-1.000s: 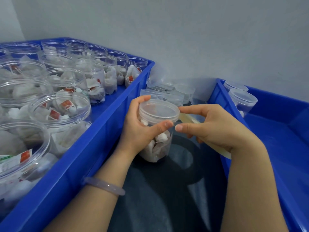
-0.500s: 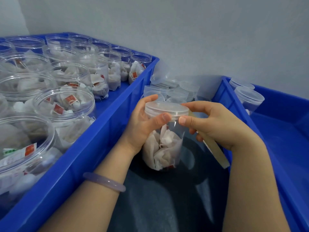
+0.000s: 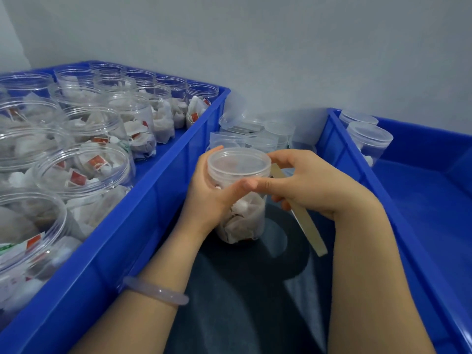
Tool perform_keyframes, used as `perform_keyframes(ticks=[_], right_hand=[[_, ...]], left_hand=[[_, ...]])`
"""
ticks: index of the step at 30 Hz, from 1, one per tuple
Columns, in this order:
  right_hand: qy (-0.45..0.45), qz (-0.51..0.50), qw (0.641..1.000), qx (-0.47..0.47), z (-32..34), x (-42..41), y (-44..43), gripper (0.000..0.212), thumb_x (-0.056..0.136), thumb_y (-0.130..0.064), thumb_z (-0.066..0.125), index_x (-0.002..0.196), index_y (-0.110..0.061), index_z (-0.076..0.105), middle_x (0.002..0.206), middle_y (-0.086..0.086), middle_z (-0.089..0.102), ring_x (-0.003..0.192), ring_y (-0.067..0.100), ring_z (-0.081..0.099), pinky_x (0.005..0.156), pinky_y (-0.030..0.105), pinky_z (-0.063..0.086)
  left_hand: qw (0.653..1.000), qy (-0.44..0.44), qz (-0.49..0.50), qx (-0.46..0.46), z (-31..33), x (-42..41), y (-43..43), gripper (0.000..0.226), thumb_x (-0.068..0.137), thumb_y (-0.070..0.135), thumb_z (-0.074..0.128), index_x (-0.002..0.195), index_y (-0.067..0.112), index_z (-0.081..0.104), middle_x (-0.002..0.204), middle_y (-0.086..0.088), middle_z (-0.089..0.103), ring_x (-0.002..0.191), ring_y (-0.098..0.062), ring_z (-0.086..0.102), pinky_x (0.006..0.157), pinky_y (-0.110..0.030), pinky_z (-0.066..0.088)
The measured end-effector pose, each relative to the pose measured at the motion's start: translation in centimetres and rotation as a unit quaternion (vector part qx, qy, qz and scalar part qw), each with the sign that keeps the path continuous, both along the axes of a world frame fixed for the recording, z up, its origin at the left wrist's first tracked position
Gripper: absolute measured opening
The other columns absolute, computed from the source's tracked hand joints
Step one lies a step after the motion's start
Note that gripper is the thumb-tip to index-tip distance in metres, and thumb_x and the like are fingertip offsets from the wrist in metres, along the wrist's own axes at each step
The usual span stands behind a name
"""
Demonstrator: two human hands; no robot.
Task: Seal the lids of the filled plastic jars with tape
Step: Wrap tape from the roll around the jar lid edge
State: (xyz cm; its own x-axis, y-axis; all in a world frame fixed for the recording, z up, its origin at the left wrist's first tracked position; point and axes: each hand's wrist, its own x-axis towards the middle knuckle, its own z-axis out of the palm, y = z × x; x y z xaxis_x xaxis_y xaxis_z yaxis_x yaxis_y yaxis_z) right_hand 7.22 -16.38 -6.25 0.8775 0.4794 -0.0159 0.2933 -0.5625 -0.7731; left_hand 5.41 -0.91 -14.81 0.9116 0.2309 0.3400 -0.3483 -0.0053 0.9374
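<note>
A clear plastic jar (image 3: 241, 221) filled with white sachets stands on the dark surface between two blue crates, its translucent lid (image 3: 238, 163) on top. My left hand (image 3: 212, 195) grips the jar's left side, thumb across the front just under the lid. My right hand (image 3: 309, 182) curls round the lid's right edge with its thumb meeting my left thumb, and it holds a beige strip of tape (image 3: 307, 226) that hangs down past the palm.
The left blue crate (image 3: 143, 226) holds several open filled jars (image 3: 84, 172). The right blue crate (image 3: 419, 200) has two lidded jars (image 3: 370, 139) at its far corner. Loose lids and empty tubs (image 3: 258, 134) pile up against the wall behind the held jar.
The jar has tipped back upright and been turned a little in my hands. Both thumbs have slid together at the front of the lid rim.
</note>
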Motion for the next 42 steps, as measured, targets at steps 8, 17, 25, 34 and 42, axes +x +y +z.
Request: perform_keyframes(ticks=[8, 17, 25, 34, 42], right_hand=[[-0.007, 0.015, 0.999, -0.036, 1.3, -0.7, -1.6, 0.031, 0.059, -0.045, 0.081, 0.083, -0.050, 0.061, 0.066, -0.037, 0.061, 0.054, -0.016, 0.056, 0.049, 0.002, 0.040], [-0.019, -0.039, 0.999, -0.026, 1.0, -0.8, -1.7, 0.077, 0.030, -0.075, 0.065, 0.100, -0.043, 0.066, 0.081, -0.015, 0.068, 0.072, 0.003, 0.069, 0.072, 0.030, 0.053], [-0.023, -0.035, 0.998, -0.037, 0.9, -0.9, -1.7, 0.072, 0.028, -0.079, 0.064, 0.091, -0.043, 0.067, 0.102, -0.017, 0.065, 0.081, 0.010, 0.067, 0.075, 0.038, 0.056], [-0.051, -0.059, 0.996, -0.053, 0.6, -0.7, -0.9, 0.050, 0.046, -0.074, 0.057, 0.087, -0.046, 0.063, 0.070, -0.027, 0.065, 0.061, -0.003, 0.062, 0.061, 0.019, 0.046], [-0.050, -0.038, 0.994, -0.084, 1.0, -0.9, -0.5, 0.055, 0.036, -0.078, 0.060, 0.080, -0.045, 0.063, 0.090, -0.024, 0.066, 0.085, 0.001, 0.062, 0.076, 0.028, 0.051]], left_hand=[[0.994, -0.002, -0.024, -0.108, 0.0, 1.1, 0.5, 0.097, 0.023, 0.068, 0.084, 0.104, 0.021, 0.060, 0.096, 0.004, 0.069, 0.091, -0.008, 0.068, 0.076, -0.019, 0.053], [0.982, 0.007, -0.128, -0.141, 0.8, 0.1, 0.6, 0.103, 0.038, 0.071, 0.082, 0.110, -0.001, 0.061, 0.100, -0.035, 0.060, 0.095, -0.039, 0.058, 0.087, -0.059, 0.045], [0.962, 0.039, -0.249, -0.105, 0.3, 0.3, 0.9, 0.068, 0.052, 0.068, 0.078, 0.097, 0.018, 0.074, 0.092, -0.003, 0.072, 0.088, -0.017, 0.068, 0.074, -0.024, 0.053], [0.994, 0.071, -0.030, -0.075, 1.1, -0.2, 0.4, 0.099, 0.041, 0.073, 0.073, 0.125, 0.023, 0.055, 0.127, -0.006, 0.060, 0.116, -0.018, 0.056, 0.100, -0.047, 0.047], [0.998, 0.036, 0.032, 0.027, 0.9, -0.5, 0.1, 0.124, 0.037, 0.070, 0.078, 0.143, 0.020, 0.036, 0.139, 0.005, 0.047, 0.120, -0.006, 0.048, 0.078, 0.003, 0.040]])
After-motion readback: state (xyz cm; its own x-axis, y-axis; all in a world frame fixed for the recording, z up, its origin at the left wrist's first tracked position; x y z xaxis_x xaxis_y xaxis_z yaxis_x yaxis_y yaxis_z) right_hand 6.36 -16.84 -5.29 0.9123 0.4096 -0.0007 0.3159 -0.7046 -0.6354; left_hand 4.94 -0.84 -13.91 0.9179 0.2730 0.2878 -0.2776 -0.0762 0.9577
